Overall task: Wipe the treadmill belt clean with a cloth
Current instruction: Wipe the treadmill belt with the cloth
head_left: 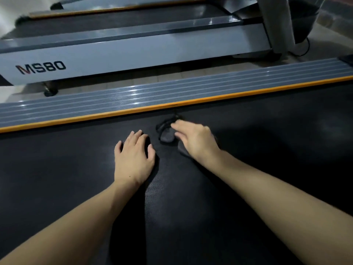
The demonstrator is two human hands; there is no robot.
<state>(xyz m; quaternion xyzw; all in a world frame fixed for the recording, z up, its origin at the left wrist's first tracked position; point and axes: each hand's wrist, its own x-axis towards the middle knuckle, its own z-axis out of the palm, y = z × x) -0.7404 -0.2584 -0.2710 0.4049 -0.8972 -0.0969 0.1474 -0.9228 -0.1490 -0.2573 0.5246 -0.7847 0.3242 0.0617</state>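
Under the right hand's [194, 139] flat, unclosed grip, dark cloth [168, 135] on the belt [76, 178].

Two bare forearms are reaching forward, both hands lying palm down.

The left hand [133, 155] is lying flat with its palm down, the fingers [136, 135] spread a little and pointing ahead, the thumb splayed out toward the right; its wrist is nearly straight, and the bare forearm is running back toward the lower left corner of the view. The right hand [194, 139] is sitting a little farther forward, also palm down, but slightly blurred; its fingers are extended and angling toward the left, loosely curved rather than clenched. The right forearm is stretching back toward the lower right. The two hands are lying near each other without touching.
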